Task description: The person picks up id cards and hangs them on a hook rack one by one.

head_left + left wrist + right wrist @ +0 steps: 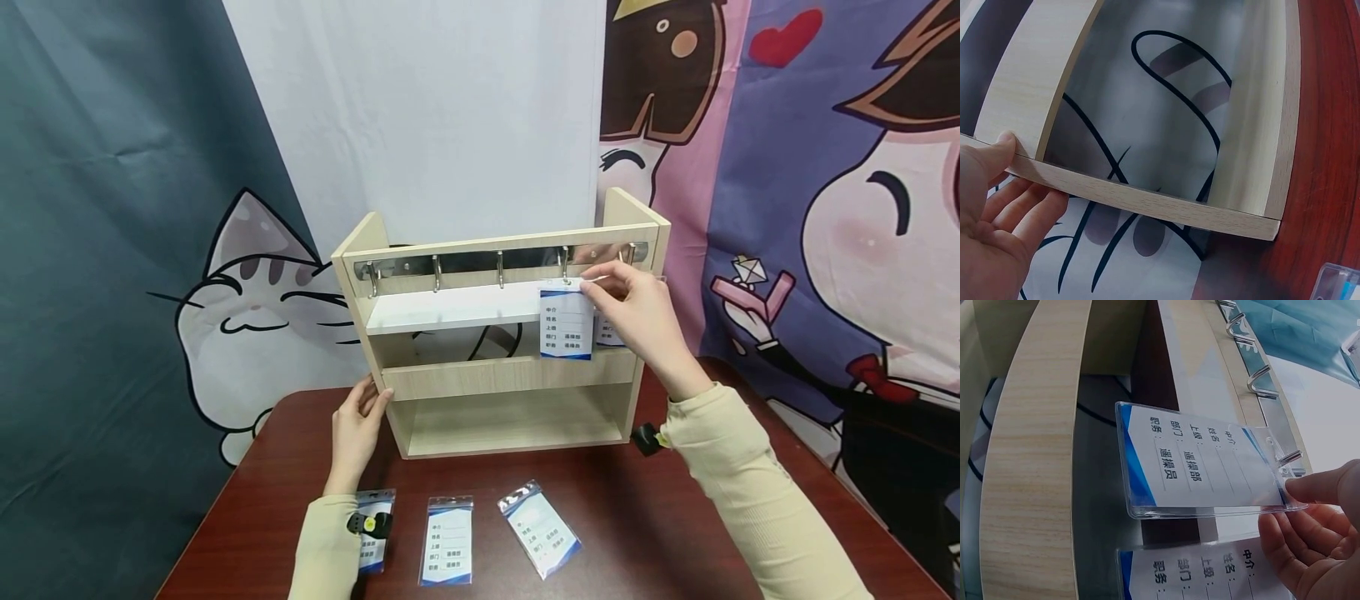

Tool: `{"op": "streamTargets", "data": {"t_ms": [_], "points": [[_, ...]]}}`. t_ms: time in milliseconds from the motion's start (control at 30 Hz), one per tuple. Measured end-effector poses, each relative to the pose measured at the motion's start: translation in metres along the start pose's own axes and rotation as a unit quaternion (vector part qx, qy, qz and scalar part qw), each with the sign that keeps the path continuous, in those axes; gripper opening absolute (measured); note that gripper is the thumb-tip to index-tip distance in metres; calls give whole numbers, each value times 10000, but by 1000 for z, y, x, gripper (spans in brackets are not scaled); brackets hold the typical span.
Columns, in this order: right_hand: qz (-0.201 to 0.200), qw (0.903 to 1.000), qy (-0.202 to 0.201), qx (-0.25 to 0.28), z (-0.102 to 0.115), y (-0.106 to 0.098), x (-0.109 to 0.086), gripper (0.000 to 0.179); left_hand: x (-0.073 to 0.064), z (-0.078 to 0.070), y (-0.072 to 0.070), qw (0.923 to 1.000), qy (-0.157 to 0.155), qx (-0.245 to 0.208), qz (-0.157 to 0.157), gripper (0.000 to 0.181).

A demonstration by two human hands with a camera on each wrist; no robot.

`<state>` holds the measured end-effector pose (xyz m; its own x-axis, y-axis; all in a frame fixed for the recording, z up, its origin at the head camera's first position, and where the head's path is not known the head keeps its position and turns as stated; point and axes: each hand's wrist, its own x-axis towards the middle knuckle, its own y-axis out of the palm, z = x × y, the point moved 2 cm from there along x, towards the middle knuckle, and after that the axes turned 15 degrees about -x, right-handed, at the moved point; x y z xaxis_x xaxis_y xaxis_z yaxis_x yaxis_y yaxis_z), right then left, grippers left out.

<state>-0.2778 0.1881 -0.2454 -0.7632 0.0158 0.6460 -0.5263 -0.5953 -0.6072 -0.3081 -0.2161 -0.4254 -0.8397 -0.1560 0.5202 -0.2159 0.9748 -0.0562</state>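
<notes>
At the rack's upper right, my right hand pinches the top edge of a clear-sleeved badge between thumb and fingers. In the right wrist view, a hook shows in front of that badge's top edge; I cannot tell if it bears the weight. Another badge hangs beside it, partly behind my right hand in the head view. My left hand grips the left side panel of the wooden rack, thumb on the front edge and fingers round the outside.
Three badges lie on the dark red table: a middle badge, a tilted badge and a left badge partly under my left wrist. Metal hooks line the rack's top rail. Printed curtains hang behind.
</notes>
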Motion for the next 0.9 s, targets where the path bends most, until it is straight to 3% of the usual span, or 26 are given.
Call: {"op": "streamTargets", "data": {"t_ms": [267,500,900], "points": [[-71,9999,-29,-127,2,-7,-4,21,-1,4,-1,9999,166,42,-7,48],[-90,9996,143,-205,1,-17,-10,19,-2,4,-1,9998,152,110,8,49],[-54,9990,70,-443,-8,-29,-19,21,-1,3,-1,9998,170,119,-1,48]]}}
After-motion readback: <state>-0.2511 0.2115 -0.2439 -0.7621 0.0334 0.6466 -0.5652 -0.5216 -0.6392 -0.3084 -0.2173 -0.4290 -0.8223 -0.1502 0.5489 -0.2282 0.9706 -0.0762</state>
